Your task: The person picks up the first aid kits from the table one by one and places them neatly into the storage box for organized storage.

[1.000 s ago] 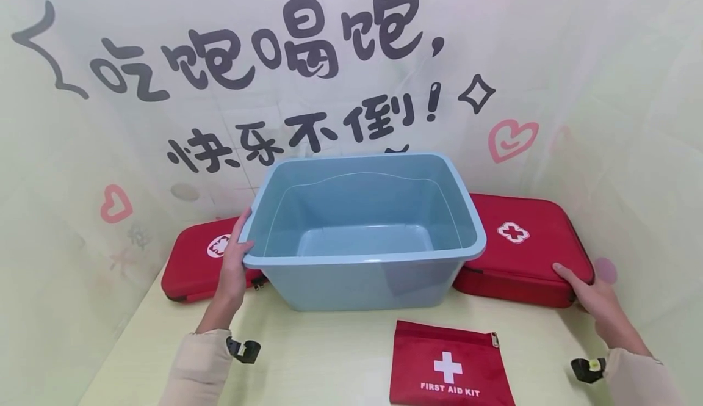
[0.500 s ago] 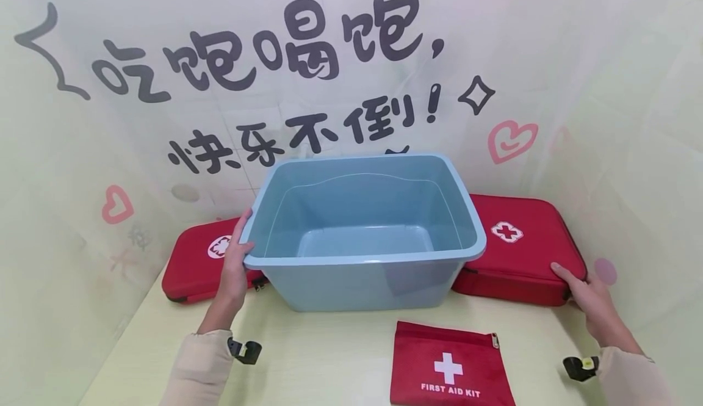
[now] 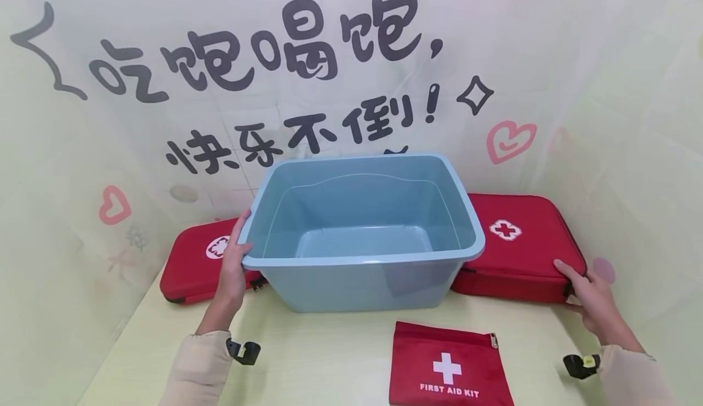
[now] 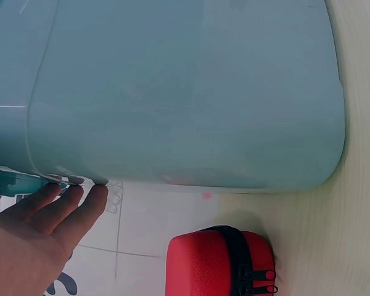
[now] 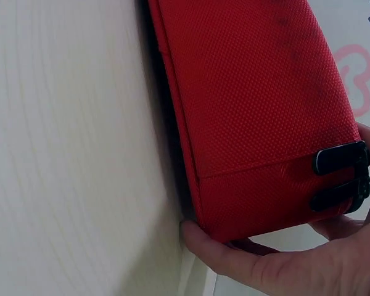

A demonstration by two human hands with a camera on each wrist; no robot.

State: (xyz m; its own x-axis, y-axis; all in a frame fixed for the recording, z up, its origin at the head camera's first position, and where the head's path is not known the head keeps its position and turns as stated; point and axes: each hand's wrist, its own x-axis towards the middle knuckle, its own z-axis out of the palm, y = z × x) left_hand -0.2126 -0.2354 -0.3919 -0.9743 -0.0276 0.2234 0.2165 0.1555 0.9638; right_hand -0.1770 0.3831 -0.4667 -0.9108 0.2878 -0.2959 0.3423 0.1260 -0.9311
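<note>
A light blue plastic tub [image 3: 351, 284] stands in the middle of the table against the back wall. My left hand [image 3: 233, 268] grips its left front corner, thumb over the rim and fingers along the outer side, as the left wrist view also shows. To the tub's right lies a red zippered first aid case [image 3: 529, 253] with a white-edged cross badge. My right hand [image 3: 595, 302] holds its front right corner, thumb on top. In the right wrist view a fingertip [image 5: 194, 234] reaches the case's lower edge beside the table. Part of this case is hidden behind the tub.
A second red case [image 3: 192, 259] lies left of the tub, partly hidden by the left hand and tub. In front is a flat red pouch [image 3: 447, 366] printed FIRST AID KIT. The pale tabletop [image 3: 313, 357] meets a curtain-like wall [image 3: 351, 107] with black writing.
The right hand and the right red case have shifted slightly left, closer in behind the tub. The left hand, tub, left case and pouch stay in place.
</note>
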